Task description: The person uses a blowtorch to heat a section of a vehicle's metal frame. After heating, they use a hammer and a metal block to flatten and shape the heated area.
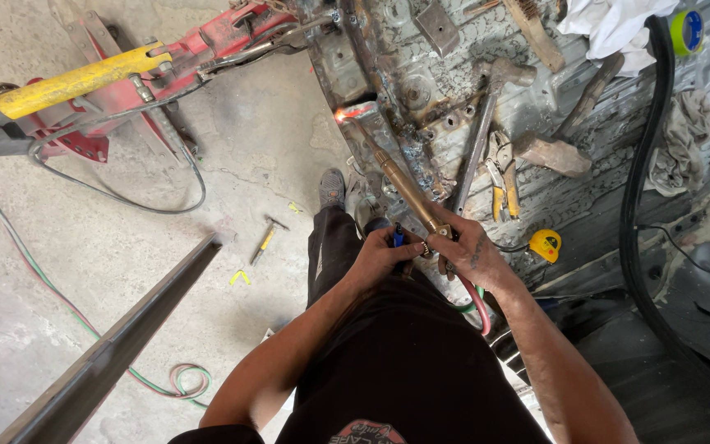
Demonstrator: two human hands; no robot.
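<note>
A brass gas torch [400, 186] runs from my hands up to a glowing orange spot [343, 115] on the edge of a rusty metal car floor panel [421, 90]. My right hand [463, 247] grips the torch's handle end. My left hand [385, 251] pinches the valve knobs at the torch's base, next to a small blue part. Red and green hoses [476, 298] leave the handle below my right hand.
A hammer [486, 115], yellow-handled pliers [503, 177], a yellow tape measure [545, 244], rags and a thick black cable [636, 189] lie on the panel. On the concrete floor are a yellow-handled red tool [84, 78], a long dark steel bar [125, 337] and a small screwdriver [263, 241].
</note>
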